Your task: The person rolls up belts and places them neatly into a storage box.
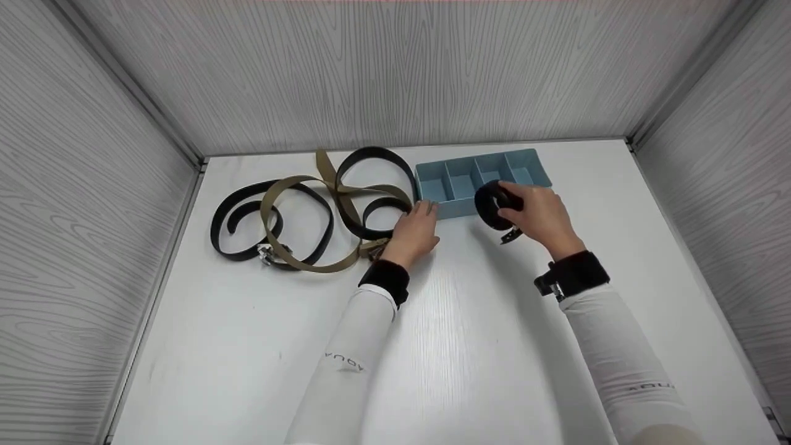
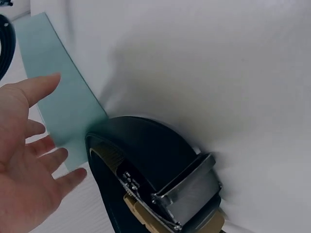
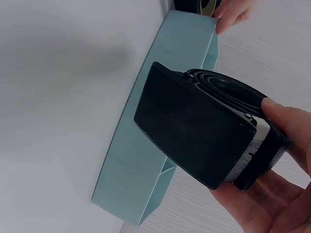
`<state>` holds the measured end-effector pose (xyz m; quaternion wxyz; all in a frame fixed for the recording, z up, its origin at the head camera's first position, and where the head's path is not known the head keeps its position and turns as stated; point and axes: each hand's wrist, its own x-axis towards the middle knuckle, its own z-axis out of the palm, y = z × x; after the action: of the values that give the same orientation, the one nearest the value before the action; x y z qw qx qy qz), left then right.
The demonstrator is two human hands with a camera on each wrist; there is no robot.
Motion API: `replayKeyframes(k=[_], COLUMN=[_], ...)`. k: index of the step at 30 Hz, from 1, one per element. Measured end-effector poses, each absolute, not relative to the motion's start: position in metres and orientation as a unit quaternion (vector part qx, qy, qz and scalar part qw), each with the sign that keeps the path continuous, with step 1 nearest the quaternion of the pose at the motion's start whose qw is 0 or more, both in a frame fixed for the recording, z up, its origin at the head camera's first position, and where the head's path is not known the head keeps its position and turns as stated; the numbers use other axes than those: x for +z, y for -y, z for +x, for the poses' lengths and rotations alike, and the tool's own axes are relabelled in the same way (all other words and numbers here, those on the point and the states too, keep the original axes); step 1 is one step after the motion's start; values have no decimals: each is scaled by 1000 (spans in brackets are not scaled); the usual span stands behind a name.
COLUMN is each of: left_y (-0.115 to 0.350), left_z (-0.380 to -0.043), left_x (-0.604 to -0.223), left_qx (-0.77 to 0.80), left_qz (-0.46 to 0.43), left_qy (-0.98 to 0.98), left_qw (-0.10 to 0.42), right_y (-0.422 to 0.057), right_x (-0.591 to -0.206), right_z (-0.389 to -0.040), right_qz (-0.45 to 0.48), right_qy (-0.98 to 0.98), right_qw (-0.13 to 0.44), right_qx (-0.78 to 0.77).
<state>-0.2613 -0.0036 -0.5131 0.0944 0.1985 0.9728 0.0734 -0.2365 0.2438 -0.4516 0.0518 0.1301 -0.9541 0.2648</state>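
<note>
A tightly coiled black belt [image 1: 485,213] with a flat dark buckle plate [image 3: 194,126] is held in my right hand [image 1: 544,216], pinched between thumb and fingers. It hovers over the front edge of a light blue divided box [image 1: 458,209]. At that box's left front corner, my left hand [image 1: 415,233] rests its fingertips, the fingers loosely bent and spread in the left wrist view. Just left of this hand lies a loosely looped black belt [image 1: 376,153]. Its metal buckle [image 2: 192,189] shows in the left wrist view.
A tan belt [image 1: 318,269] loops across the middle of the belts, overlapping another black belt [image 1: 217,225] with a silver buckle [image 1: 266,253] on the left. All lie on a white table [image 1: 235,346]. Grey wood-grain panels [image 1: 395,74] rise behind and at both sides.
</note>
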Motion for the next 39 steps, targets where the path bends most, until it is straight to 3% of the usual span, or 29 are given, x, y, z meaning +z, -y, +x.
replayKeyframes(k=[9,18,28,39], left_y=[7,15,16,11], left_z=[-245,-222,-207,-201], left_x=[-521,-525,-528,-533], left_qx=[106,121,144,83], left_qz=[267,302,319,308], left_qy=[-957,-945,-936,-947], left_qw=[49,41,44,37], right_y=[-261,-284,-302,-300], right_x=[-440,-437,-474,-497], right_z=[-251,-266,-268,-262], right_qz=[67,-3,-28,-44], right_qy=[953,949,944,965], right_qw=[114,180,229,170], right_qx=[272,261,237,195])
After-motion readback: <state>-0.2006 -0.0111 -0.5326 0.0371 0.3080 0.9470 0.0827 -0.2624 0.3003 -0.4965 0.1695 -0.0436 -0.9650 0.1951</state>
